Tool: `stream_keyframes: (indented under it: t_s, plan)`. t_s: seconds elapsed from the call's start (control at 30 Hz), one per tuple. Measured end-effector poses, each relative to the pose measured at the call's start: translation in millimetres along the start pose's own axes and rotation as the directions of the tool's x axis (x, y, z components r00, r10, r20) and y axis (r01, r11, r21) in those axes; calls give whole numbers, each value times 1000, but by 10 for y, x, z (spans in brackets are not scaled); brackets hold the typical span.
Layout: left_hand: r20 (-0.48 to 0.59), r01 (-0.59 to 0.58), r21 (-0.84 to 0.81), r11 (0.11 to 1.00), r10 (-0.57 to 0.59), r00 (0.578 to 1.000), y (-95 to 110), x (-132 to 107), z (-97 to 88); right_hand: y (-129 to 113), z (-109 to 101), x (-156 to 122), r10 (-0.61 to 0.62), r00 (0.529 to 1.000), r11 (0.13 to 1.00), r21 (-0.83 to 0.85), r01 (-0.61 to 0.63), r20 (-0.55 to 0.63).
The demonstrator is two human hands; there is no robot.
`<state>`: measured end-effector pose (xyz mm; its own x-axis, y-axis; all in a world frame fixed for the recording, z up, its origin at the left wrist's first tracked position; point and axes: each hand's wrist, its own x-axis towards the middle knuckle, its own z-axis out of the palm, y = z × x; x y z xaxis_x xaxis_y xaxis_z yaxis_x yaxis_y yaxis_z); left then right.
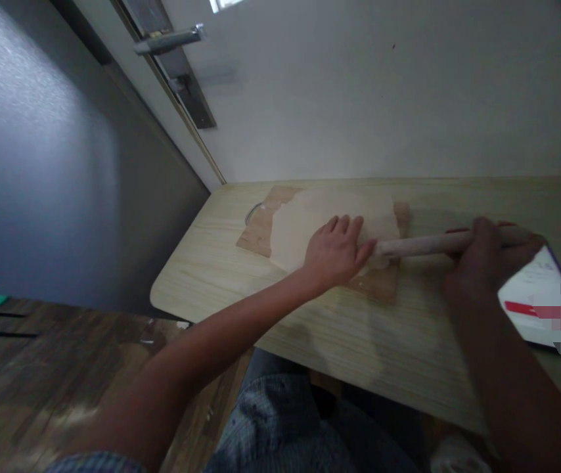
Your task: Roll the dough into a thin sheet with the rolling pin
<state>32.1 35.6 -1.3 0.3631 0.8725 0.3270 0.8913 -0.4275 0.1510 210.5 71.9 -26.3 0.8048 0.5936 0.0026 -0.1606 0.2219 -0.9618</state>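
A pale flattened sheet of dough point(320, 217) lies on a wooden board point(379, 282) on a light wood table point(359, 341). My left hand point(337, 253) rests flat on the dough's near edge with fingers stretched out, its fingertips touching the end of a wooden rolling pin point(421, 245). My right hand point(482, 263) is wrapped around the pin's other end, to the right of the board. The pin lies across the board's right edge.
A white card or packet with a red stripe point(531, 295) lies on the table at the right. A white wall backs the table. A door with a metal lever handle point(169, 41) stands at the upper left. Dark wooden floor is at the lower left.
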Motion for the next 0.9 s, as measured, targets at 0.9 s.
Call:
stream_keyframes:
  t_s: [0.9]
  plan:
    - [44,174,-110,978,-170,984,-536,798,91,-172,14,-64,21,976,996,76,-38,219]
